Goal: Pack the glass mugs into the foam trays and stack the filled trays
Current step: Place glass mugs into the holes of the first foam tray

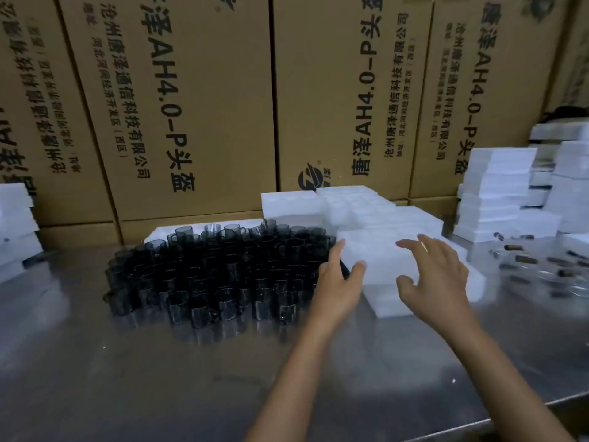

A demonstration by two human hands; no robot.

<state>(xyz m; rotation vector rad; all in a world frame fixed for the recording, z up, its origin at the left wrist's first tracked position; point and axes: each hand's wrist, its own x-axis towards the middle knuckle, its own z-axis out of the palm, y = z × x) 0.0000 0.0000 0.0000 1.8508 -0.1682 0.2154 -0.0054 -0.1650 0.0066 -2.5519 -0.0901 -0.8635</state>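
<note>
A dense cluster of dark smoky glass mugs (223,269) stands upright on the steel table (127,378), left of centre. Right of the mugs lies a white foam tray (379,260) on top of another foam piece. My left hand (338,282) is at the tray's left edge, fingers spread, thumb on the foam, between the mugs and the tray. My right hand (433,275) hovers over the tray's right part with fingers spread and slightly bent, holding nothing. Whether it touches the foam is unclear.
More foam trays (350,205) lie behind against the tall cardboard boxes (197,106). Stacks of white foam (497,193) rise at the right, and another stack (16,224) at the left edge. Small dark items (541,263) lie scattered at the far right. The table's front edge runs at lower right.
</note>
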